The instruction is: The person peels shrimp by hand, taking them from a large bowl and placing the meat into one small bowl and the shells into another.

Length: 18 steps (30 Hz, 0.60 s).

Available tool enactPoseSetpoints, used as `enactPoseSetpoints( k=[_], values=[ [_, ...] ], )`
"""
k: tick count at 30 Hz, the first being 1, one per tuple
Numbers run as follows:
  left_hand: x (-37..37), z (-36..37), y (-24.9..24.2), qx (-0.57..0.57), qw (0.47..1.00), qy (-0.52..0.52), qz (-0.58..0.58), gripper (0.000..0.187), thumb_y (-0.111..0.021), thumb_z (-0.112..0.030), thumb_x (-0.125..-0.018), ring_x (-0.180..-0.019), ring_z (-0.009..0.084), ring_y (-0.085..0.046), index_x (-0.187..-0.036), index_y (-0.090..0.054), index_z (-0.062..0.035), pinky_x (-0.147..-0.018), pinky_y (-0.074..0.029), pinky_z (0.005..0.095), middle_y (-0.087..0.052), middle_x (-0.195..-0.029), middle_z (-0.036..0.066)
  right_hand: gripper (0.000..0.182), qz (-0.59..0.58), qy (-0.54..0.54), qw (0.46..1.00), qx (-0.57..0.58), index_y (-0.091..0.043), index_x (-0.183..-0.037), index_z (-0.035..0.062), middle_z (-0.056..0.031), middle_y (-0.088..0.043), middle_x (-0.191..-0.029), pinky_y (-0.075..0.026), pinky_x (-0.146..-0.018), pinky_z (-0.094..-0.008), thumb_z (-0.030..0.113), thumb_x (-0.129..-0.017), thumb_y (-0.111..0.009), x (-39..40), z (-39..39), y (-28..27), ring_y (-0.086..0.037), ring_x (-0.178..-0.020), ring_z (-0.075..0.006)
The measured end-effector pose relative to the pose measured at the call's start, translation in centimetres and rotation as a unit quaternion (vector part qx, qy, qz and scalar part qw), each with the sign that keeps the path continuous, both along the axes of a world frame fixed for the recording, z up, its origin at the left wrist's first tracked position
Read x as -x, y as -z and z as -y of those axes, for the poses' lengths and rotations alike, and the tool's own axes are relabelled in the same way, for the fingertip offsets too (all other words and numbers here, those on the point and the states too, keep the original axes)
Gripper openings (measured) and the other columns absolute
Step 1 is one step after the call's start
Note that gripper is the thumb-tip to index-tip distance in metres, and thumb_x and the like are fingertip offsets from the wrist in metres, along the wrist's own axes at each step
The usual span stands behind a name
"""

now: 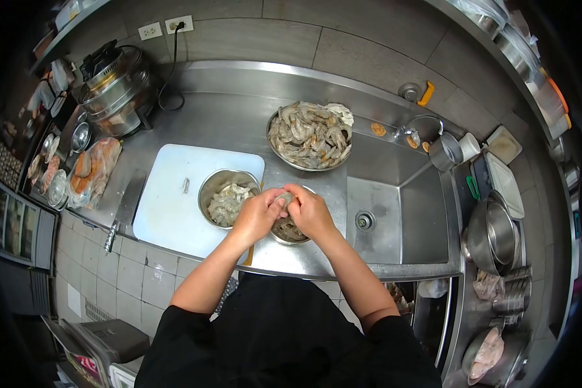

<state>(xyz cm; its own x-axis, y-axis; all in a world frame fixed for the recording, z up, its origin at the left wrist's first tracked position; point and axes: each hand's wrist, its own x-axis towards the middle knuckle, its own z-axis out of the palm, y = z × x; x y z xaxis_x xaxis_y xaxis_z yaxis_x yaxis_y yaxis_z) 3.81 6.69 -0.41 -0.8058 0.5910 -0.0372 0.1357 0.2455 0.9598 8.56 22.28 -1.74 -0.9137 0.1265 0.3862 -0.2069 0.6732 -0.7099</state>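
Observation:
My left hand (pixel 260 215) and my right hand (pixel 308 212) meet with their fingers pinched round a grey shrimp (pixel 284 199). They hold it over a metal bowl (pixel 288 242) with brownish scraps in it, partly hidden by the hands. Left of this, a second metal bowl (pixel 202 194) holds pale peeled shrimp (pixel 228 205) and stands on a white cutting board (pixel 168 213). Behind my hands, a large bowl is heaped with unpeeled grey shrimp (pixel 309 137). A small grey piece (pixel 186 185) lies on the board.
At the right is a steel sink (pixel 375 229) with a faucet (pixel 427 118) and a metal pot (pixel 445 152) behind it. A glass-bowled appliance (pixel 113 87) and a plastic bag of food (pixel 97 171) stand at the left. More metal bowls (pixel 491 236) are at the far right.

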Motion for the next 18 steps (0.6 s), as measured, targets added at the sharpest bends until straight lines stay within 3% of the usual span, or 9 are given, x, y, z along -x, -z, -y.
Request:
enactPoseSetpoints(
  k=[3,5,6,8,9,11,15,17,18],
  values=[
    [-0.1,-0.1,0.0,-0.029,0.999,-0.012,-0.007,0.029,-0.051,-0.013,-0.098,-0.077,0.0121,-0.066,-0.121,-0.057,0.0038,-0.070,-0.053,0.0262,-0.068,-0.087,0.009,0.030,0.030,0.012,0.998,0.055,-0.063,-0.108,0.0012,-0.0205,-0.068,-0.094,-0.052,-0.076,-0.0389,0.003,-0.082,-0.050,-0.1,0.0,-0.1,-0.067,-0.085,-0.0341],
    [-0.2,-0.1,-0.3,-0.065,0.997,-0.010,0.043,0.029,-0.052,-0.013,-0.098,-0.079,0.0124,-0.065,-0.121,-0.056,0.0039,-0.074,-0.052,0.0252,-0.067,-0.093,0.009,0.030,0.022,0.014,0.997,0.072,-0.062,-0.110,0.0019,-0.0148,-0.069,-0.091,-0.052,-0.070,-0.0328,0.001,-0.083,-0.048,0.1,-0.3,0.8,-0.067,-0.077,-0.0230],
    [0.0,0.0,-0.1,-0.065,0.997,-0.010,0.043,0.029,-0.052,-0.013,-0.098,-0.079,0.0124,-0.065,-0.121,-0.056,0.0039,-0.074,-0.052,0.0252,-0.067,-0.093,0.009,0.030,0.022,0.014,0.997,0.072,-0.062,-0.110,0.0019,-0.0148,-0.069,-0.091,-0.052,-0.070,-0.0328,0.001,-0.083,-0.048,0.1,-0.4,0.9,-0.067,-0.077,-0.0230],
    [0.9,0.3,0.9,-0.140,0.985,0.026,0.093,0.028,-0.055,-0.015,-0.097,-0.081,0.0122,-0.064,-0.120,-0.058,0.0018,-0.076,-0.050,0.0243,-0.067,-0.094,0.007,0.025,0.008,0.006,0.986,0.168,-0.060,-0.106,0.0024,-0.0065,-0.065,-0.083,-0.048,-0.061,-0.0261,-0.001,-0.085,-0.046,0.0,-0.5,1.2,-0.059,-0.067,-0.0115],
    [1.2,0.3,1.3,-0.141,0.985,0.026,0.093,0.028,-0.055,-0.015,-0.097,-0.081,0.0122,-0.064,-0.120,-0.058,0.0018,-0.076,-0.050,0.0243,-0.067,-0.094,0.007,0.025,0.008,0.005,0.986,0.168,-0.060,-0.106,0.0024,-0.0065,-0.065,-0.083,-0.048,-0.061,-0.0261,-0.001,-0.085,-0.046,0.1,-0.6,1.8,-0.059,-0.067,-0.0115],
    [1.6,0.3,2.2,-0.026,0.969,-0.041,-0.242,0.028,-0.059,-0.017,-0.095,-0.082,0.0116,-0.062,-0.118,-0.060,-0.0006,-0.076,-0.049,0.0240,-0.066,-0.095,0.003,0.019,-0.022,-0.006,0.974,0.225,-0.057,-0.101,0.0038,-0.0009,-0.058,-0.077,-0.043,-0.056,-0.0221,-0.001,-0.087,-0.046,0.4,-0.7,3.0,-0.051,-0.063,-0.0055],
    [0.6,-0.1,0.5,-0.024,0.992,-0.047,-0.114,0.028,-0.061,-0.017,-0.093,-0.083,0.0117,-0.061,-0.117,-0.061,-0.0021,-0.076,-0.049,0.0245,-0.065,-0.092,0.001,0.015,0.003,-0.003,0.976,0.216,-0.056,-0.098,0.0045,-0.0005,-0.055,-0.073,-0.041,-0.054,-0.0219,0.000,-0.088,-0.045,0.3,-0.3,2.5,-0.049,-0.062,-0.0055],
    [0.4,-0.1,0.0,0.034,0.999,-0.001,-0.030,0.029,-0.058,-0.015,-0.094,-0.082,0.0114,-0.060,-0.119,-0.060,-0.0016,-0.077,-0.049,0.0243,-0.065,-0.091,0.002,0.013,0.044,-0.016,0.976,0.212,-0.061,-0.095,0.0022,-0.0119,-0.065,-0.088,-0.050,-0.075,-0.0335,0.004,-0.087,-0.051,0.1,0.0,2.2,-0.064,-0.081,-0.0246],
    [0.5,-0.1,0.5,0.034,0.999,-0.001,-0.030,0.029,-0.058,-0.015,-0.094,-0.082,0.0114,-0.060,-0.119,-0.060,-0.0016,-0.077,-0.049,0.0243,-0.065,-0.091,0.002,0.013,0.045,-0.017,0.976,0.212,-0.061,-0.095,0.0022,-0.0119,-0.065,-0.088,-0.050,-0.075,-0.0335,0.004,-0.087,-0.051,0.1,-0.1,2.3,-0.064,-0.081,-0.0246]
  ],
)
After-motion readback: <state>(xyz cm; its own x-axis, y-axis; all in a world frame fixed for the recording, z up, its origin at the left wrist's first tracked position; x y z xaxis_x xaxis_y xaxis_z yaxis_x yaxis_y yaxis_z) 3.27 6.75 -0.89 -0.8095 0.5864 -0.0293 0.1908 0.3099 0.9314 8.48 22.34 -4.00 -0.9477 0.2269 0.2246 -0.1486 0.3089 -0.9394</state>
